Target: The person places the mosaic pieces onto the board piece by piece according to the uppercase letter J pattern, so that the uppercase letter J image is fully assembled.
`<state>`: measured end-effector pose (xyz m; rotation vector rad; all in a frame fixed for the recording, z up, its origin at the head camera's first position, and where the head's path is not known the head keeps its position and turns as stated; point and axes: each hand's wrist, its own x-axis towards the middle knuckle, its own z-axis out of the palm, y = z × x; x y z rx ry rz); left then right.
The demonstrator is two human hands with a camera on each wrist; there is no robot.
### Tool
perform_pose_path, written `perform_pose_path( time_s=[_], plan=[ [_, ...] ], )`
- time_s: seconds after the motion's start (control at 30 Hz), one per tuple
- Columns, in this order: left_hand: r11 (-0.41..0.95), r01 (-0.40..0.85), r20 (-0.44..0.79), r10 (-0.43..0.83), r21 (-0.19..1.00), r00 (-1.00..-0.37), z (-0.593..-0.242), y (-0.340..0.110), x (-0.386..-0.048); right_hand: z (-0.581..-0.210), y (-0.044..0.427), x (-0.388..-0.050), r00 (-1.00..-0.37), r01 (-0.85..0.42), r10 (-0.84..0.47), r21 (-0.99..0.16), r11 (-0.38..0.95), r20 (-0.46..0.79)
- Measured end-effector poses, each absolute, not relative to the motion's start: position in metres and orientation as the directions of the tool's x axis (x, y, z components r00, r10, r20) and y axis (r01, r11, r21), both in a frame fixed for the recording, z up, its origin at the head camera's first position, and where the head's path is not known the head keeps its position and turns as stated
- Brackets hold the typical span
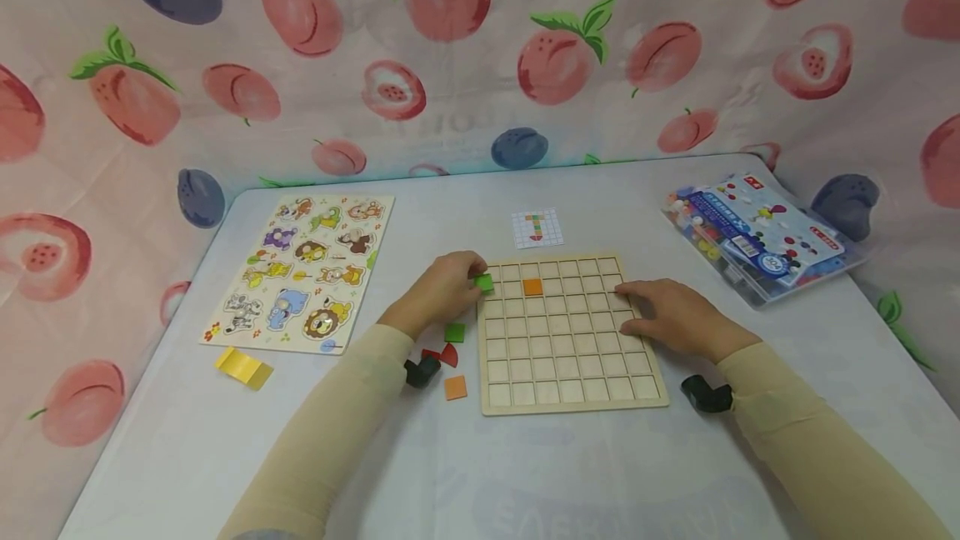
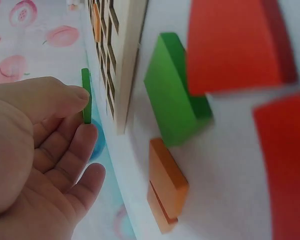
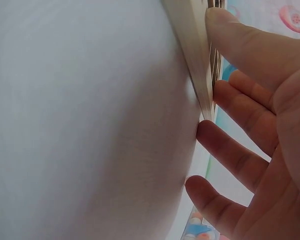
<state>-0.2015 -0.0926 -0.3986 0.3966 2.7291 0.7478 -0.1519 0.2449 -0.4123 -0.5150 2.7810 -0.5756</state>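
Note:
Between thumb and fingers my left hand pinches a green square tile, held at the upper left edge of the wooden grid board. In the left wrist view the tile appears edge-on. One orange tile sits in a cell near the board's top. My right hand rests on the board's right edge with fingers spread, holding no tile. Left of the board lie another green tile, red pieces, partly hidden by the left wrist camera, and an orange tile.
Behind the board lies a small pattern card. An animal puzzle board is at the left, with a yellow bent piece in front of it. A clear plastic case with a blue label stands at the back right.

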Motion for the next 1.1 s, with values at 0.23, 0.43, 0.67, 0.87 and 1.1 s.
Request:
perform_pose_path(
  time_s=[0.23,0.43,0.67,0.87,1.1],
  plan=[
    [0.815,0.21,-0.189,0.361,0.54,-0.913,-0.398,-0.086,-0.202,-0.412,0.246,-0.152,-0.905,-0.286,-0.388,-0.425,0.859,-0.176],
    [0.807,0.222,-0.189,0.378,0.547,-0.906,-0.399,-0.08,-0.203,-0.412,0.246,-0.151,-0.906,-0.28,-0.384,-0.43,0.858,-0.179],
    [0.789,0.246,-0.189,0.413,0.563,-0.891,-0.398,-0.073,-0.205,-0.41,0.245,-0.15,-0.908,-0.274,-0.379,-0.433,0.859,-0.179],
    [0.774,0.258,-0.183,0.431,0.578,-0.884,-0.399,-0.067,-0.206,-0.41,0.244,-0.151,-0.908,-0.275,-0.379,-0.43,0.86,-0.178],
    [0.76,0.294,-0.157,0.459,0.579,-0.875,-0.399,-0.059,-0.205,-0.41,0.245,-0.151,-0.908,-0.278,-0.381,-0.428,0.86,-0.177]
  ],
)
